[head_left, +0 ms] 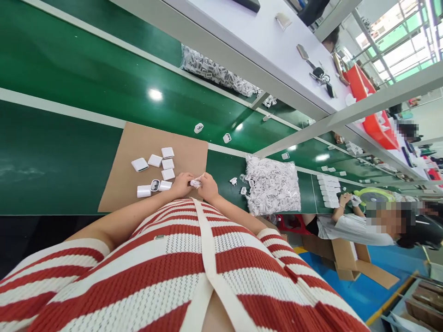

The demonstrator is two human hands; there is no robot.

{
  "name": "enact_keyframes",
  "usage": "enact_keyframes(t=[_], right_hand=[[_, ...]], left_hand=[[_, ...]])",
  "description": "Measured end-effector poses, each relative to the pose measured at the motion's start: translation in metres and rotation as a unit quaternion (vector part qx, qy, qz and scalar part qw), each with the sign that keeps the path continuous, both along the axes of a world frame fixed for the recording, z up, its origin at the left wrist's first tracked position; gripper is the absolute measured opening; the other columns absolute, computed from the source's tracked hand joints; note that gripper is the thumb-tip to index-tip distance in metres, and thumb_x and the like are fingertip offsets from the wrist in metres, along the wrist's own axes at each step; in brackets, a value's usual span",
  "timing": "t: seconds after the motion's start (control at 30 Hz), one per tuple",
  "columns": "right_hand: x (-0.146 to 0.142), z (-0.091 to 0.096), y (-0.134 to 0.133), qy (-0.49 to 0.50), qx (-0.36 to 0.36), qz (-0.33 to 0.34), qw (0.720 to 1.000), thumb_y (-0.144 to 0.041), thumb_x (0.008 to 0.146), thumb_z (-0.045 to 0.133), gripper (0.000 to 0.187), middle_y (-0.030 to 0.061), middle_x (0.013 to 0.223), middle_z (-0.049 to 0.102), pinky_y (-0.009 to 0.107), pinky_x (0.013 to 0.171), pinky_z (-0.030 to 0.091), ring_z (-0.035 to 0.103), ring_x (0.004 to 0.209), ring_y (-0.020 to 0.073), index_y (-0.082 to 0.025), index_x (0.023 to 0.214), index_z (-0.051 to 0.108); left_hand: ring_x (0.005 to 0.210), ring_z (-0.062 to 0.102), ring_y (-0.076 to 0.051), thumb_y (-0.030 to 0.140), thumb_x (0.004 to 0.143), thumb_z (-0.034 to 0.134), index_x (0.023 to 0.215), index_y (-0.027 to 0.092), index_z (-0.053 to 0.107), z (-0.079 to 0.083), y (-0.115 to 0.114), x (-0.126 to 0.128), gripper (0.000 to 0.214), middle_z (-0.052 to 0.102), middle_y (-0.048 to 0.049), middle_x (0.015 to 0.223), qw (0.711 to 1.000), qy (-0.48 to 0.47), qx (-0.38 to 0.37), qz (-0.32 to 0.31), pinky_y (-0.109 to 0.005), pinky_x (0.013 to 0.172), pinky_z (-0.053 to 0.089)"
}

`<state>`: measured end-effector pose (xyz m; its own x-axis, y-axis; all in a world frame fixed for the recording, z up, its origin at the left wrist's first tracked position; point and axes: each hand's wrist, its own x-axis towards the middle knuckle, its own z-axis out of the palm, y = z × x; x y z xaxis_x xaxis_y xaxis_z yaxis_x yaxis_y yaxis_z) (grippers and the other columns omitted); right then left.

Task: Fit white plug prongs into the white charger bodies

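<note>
My left hand (pixel 182 185) and my right hand (pixel 208 188) meet at the near edge of a brown cardboard sheet (pixel 117 180). Both are closed around a small white plastic part (pixel 195 183) between them; the fingers cover much of it. Left of my left hand lie several white plastic charger housings, among them a housing lying on its side (pixel 144 191) and one with its open end showing (pixel 155 185). Farther up the sheet are more, such as a flat white housing (pixel 140 164). To the right of my right hand, a loose white plug piece (pixel 233 181) rests on the green bench.
A clear bag of white plug pieces (pixel 273 186) stands on the right. Beyond the sheet runs a green belt (pixel 114 87) carrying scattered housings (pixel 198 128). A metal frame and white shelf (pixel 277 41) overhang it. A co-worker (pixel 356 226) sits farther right beside stacked white boxes (pixel 328 191).
</note>
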<state>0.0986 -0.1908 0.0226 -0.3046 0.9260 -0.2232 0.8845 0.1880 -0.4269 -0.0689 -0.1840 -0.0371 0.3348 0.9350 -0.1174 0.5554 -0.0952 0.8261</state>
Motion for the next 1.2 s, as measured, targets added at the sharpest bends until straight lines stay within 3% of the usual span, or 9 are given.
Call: enact_keyframes(t=[0.13, 0.23, 0.33, 0.43, 0.57, 0.7, 0.9, 1.07, 1.2], right_hand=[[0.011, 0.019, -0.007, 0.222, -0.07, -0.115, 0.966, -0.016, 0.082, 0.062, 0.018, 0.0051, 0.102, 0.065, 0.03, 0.084, 0.055, 0.063, 0.093, 0.0177, -0.02, 0.097, 0.072], [0.018, 0.056, -0.012, 0.346, -0.08, -0.126, 0.926, -0.024, 0.081, 0.068, 0.014, 0.0036, 0.098, 0.067, 0.032, 0.083, 0.057, 0.065, 0.09, 0.0182, -0.022, 0.094, 0.075], [0.021, 0.105, -0.02, 0.401, -0.052, -0.096, 0.909, -0.033, 0.08, 0.074, 0.016, 0.0028, 0.095, 0.068, 0.034, 0.082, 0.057, 0.065, 0.087, 0.0189, -0.024, 0.093, 0.076], [0.021, 0.147, -0.032, 0.441, -0.02, -0.082, 0.894, -0.038, 0.08, 0.077, 0.015, 0.0022, 0.091, 0.067, 0.034, 0.079, 0.055, 0.064, 0.083, 0.0183, -0.025, 0.088, 0.076], [0.022, 0.179, -0.052, 0.446, 0.021, -0.07, 0.892, -0.037, 0.076, 0.084, 0.015, 0.0016, 0.08, 0.066, 0.033, 0.076, 0.053, 0.062, 0.077, 0.0171, -0.025, 0.083, 0.078], [0.021, 0.184, -0.068, 0.511, -0.013, -0.1, 0.854, -0.036, 0.069, 0.089, 0.023, 0.002, 0.081, 0.069, 0.031, 0.073, 0.053, 0.063, 0.076, 0.0165, -0.023, 0.085, 0.079], [0.01, 0.178, -0.075, 0.596, -0.061, -0.196, 0.776, -0.03, 0.057, 0.095, 0.029, 0.0015, 0.083, 0.071, 0.033, 0.078, 0.058, 0.068, 0.078, 0.0174, -0.022, 0.076, 0.076], [0.001, 0.161, -0.07, 0.575, -0.098, -0.236, 0.777, -0.035, 0.054, 0.093, 0.03, 0.002, 0.08, 0.073, 0.033, 0.078, 0.058, 0.067, 0.076, 0.0177, -0.02, 0.073, 0.075], [-0.002, 0.141, -0.077, 0.544, -0.102, -0.207, 0.807, -0.033, 0.056, 0.093, 0.027, 0.0015, 0.076, 0.072, 0.029, 0.073, 0.054, 0.065, 0.072, 0.016, -0.019, 0.072, 0.077]], left_hand=[[0.086, 0.065, -0.025, 0.055, 0.085, 0.062, 0.1, 0.02, 0.074, 0.032, -0.014, -0.009, 0.039, 0.073, -0.0061, 0.092, 0.998, -0.036, -0.04, -0.03, -0.036, 0.078, 0.052], [0.087, 0.066, -0.024, 0.066, 0.092, 0.051, 0.116, 0.021, 0.067, 0.075, -0.026, -0.019, 0.053, 0.073, -0.0056, 0.098, 0.993, -0.082, -0.069, -0.055, -0.034, 0.075, 0.052], [0.086, 0.067, -0.023, 0.066, 0.097, 0.043, 0.125, 0.021, 0.057, 0.129, -0.034, -0.027, 0.055, 0.071, -0.0051, 0.098, 0.982, -0.133, -0.1, -0.095, -0.034, 0.077, 0.051], [0.084, 0.064, -0.023, 0.061, 0.099, 0.042, 0.121, 0.021, 0.055, 0.177, -0.042, -0.031, 0.047, 0.067, -0.0056, 0.096, 0.988, -0.086, -0.048, -0.119, -0.034, 0.076, 0.049], [0.08, 0.059, -0.021, 0.054, 0.102, 0.042, 0.114, 0.018, 0.055, 0.214, -0.058, -0.032, 0.04, 0.061, -0.0082, 0.099, 0.986, -0.045, 0.039, -0.153, -0.032, 0.072, 0.045], [0.079, 0.056, -0.019, 0.053, 0.104, 0.042, 0.114, 0.016, 0.054, 0.22, -0.071, -0.027, 0.04, 0.057, -0.0085, 0.1, 0.98, -0.05, 0.122, -0.149, -0.03, 0.068, 0.043], [0.078, 0.055, -0.019, 0.052, 0.103, 0.043, 0.112, 0.016, 0.053, 0.203, -0.07, -0.018, 0.038, 0.057, -0.0071, 0.095, 0.968, -0.151, 0.145, -0.14, -0.03, 0.069, 0.044], [0.078, 0.056, -0.02, 0.053, 0.101, 0.041, 0.104, 0.017, 0.053, 0.19, -0.072, -0.021, 0.038, 0.059, -0.0072, 0.09, 0.986, -0.113, 0.068, -0.101, -0.032, 0.07, 0.043], [0.072, 0.054, -0.02, 0.058, 0.1, 0.042, 0.097, 0.018, 0.052, 0.177, -0.082, -0.034, 0.041, 0.058, -0.0047, 0.083, 0.992, -0.059, 0.022, -0.11, -0.03, 0.064, 0.037]])
